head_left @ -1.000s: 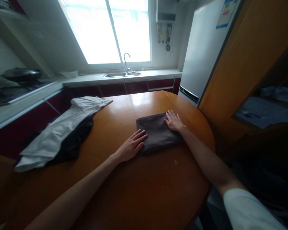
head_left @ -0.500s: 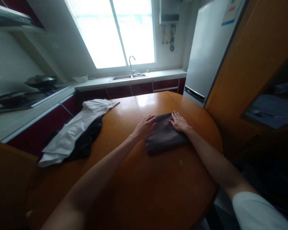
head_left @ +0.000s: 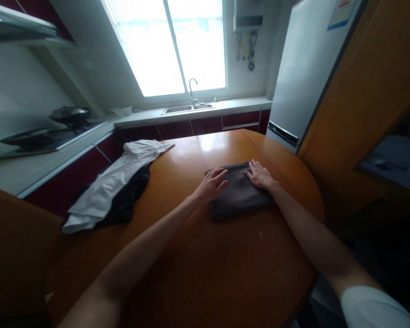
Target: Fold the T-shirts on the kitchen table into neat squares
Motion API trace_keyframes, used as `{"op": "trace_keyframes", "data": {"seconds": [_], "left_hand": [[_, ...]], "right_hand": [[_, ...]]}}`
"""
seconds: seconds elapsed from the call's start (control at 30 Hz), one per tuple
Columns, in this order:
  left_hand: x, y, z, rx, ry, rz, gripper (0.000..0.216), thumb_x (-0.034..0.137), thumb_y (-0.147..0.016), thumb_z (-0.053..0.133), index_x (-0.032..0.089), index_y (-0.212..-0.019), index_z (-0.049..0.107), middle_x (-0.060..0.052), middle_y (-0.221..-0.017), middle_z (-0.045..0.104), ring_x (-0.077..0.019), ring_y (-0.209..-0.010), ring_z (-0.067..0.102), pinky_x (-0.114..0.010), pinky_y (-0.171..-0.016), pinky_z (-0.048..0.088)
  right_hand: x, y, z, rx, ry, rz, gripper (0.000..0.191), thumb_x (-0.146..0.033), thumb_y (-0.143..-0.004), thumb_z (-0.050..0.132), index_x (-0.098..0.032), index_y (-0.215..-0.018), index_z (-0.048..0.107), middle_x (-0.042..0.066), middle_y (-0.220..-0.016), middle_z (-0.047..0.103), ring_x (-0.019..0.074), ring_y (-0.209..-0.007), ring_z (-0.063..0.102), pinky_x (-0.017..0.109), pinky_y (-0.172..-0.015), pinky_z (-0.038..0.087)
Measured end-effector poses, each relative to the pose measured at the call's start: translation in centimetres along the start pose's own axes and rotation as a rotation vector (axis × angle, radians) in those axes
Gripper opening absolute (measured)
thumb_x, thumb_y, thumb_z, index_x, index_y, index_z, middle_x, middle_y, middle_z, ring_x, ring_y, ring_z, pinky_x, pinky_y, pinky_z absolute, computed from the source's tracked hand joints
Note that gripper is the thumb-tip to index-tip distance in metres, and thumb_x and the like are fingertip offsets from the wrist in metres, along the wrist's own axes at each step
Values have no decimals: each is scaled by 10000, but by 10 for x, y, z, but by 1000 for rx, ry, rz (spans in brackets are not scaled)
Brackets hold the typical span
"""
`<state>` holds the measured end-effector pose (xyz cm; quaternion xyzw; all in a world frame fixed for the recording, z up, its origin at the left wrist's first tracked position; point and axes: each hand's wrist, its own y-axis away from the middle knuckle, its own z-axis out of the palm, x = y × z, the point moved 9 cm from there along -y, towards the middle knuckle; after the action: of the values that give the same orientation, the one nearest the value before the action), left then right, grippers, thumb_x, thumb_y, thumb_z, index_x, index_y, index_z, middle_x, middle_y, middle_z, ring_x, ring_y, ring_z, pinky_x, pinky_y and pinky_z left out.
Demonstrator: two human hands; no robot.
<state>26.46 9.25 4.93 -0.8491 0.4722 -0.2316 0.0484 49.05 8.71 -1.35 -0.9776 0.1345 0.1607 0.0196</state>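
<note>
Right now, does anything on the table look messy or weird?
A little: the rumpled white cloth lies askew over crumpled black cloth on the left of the round, orange-brown wooden table, while the dark grey folded cloth under the right hand looks neat. The table also has a small pale mark; I can't tell what it is.

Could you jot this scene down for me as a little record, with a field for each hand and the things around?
Right hand: open, laid flat on the dark cloth, near its far right corner
Left hand: open, at the cloth's left edge; touching or just above, I cannot tell
Cloth: folded into a flat, four-sided shape
Table: wooden, with a rounded edge
Left on table: white garment, partly over a black one
Background: window, faucet, refrigerator
</note>
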Motion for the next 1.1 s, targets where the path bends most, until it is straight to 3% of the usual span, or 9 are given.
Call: {"op": "trace_keyframes", "data": {"seconds": [0.07,0.13,0.27,0.4,0.63,0.8,0.9,0.97,1.1], "left_hand": [[31,27,-9,-9,-3,141,466,475,-989,521,248,-1392,578,-121,-1304,579,-270,-1253,513,-412,-1097,426],[54,55,-9,-66,-43,252,445,452,-956,592,247,-1352,595,-98,-1165,594,-251,-1114,553,-386,-1014,490],[68,84,-2,-102,-181,324,359,214,-960,536,207,-1317,573,-85,-1088,574,-224,-1014,559,-347,-929,525],[71,88,5,-142,-298,332,439,88,-902,525,198,-1327,542,-102,-1110,565,-252,-1042,538,-365,-925,523],[71,91,7,-216,-280,180,563,-28,-849,466,217,-1355,491,-98,-1167,536,-219,-989,565,-330,-882,539],[77,100,10,-258,-328,147,550,-5,-854,510,184,-1371,502,-119,-1150,564,-237,-983,603,-342,-877,531],[77,91,-2,-225,-218,136,447,188,-936,574,203,-1379,519,-110,-1176,581,-224,-965,632,-334,-879,539],[70,71,-15,-134,-152,104,389,302,-979,547,205,-1355,556,-104,-1176,608,-224,-982,649,-339,-904,539],[37,12,-21,85,-101,6,362,266,-1030,395,184,-1302,620,-109,-1289,640,-226,-1159,631,-352,-1049,476]], "right_hand": [[0,0,0,-1,8,-6,732,-554,-1031,283,-140,-1625,178,118,-1700,65,277,-1563,91,515,-1238,157],[-1,0,-1,-1,13,-8,731,-555,-1031,283,-138,-1624,184,121,-1700,64,282,-1562,91,515,-1236,166],[-3,4,-4,-3,10,1,726,-549,-1032,286,-134,-1621,196,117,-1700,80,274,-1563,96,506,-1239,175],[-3,5,-5,-1,17,1,723,-550,-1032,288,-139,-1621,203,103,-1702,80,263,-1563,104,474,-1247,172],[3,-1,1,7,22,1,719,-575,-1028,295,-181,-1623,206,102,-1703,88,271,-1560,119,489,-1242,180],[2,1,-1,11,16,0,712,-574,-1029,293,-194,-1624,203,95,-1703,96,266,-1561,114,502,-1241,181],[1,2,-2,6,21,0,703,-564,-1030,291,-195,-1623,209,86,-1704,94,270,-1560,121,506,-1240,186],[0,2,-2,3,31,4,702,-561,-1030,294,-194,-1623,211,80,-1705,86,272,-1560,118,509,-1239,184],[0,2,-2,6,42,8,710,-561,-1030,284,-180,-1623,205,82,-1705,78,267,-1562,106,506,-1240,177]]}}
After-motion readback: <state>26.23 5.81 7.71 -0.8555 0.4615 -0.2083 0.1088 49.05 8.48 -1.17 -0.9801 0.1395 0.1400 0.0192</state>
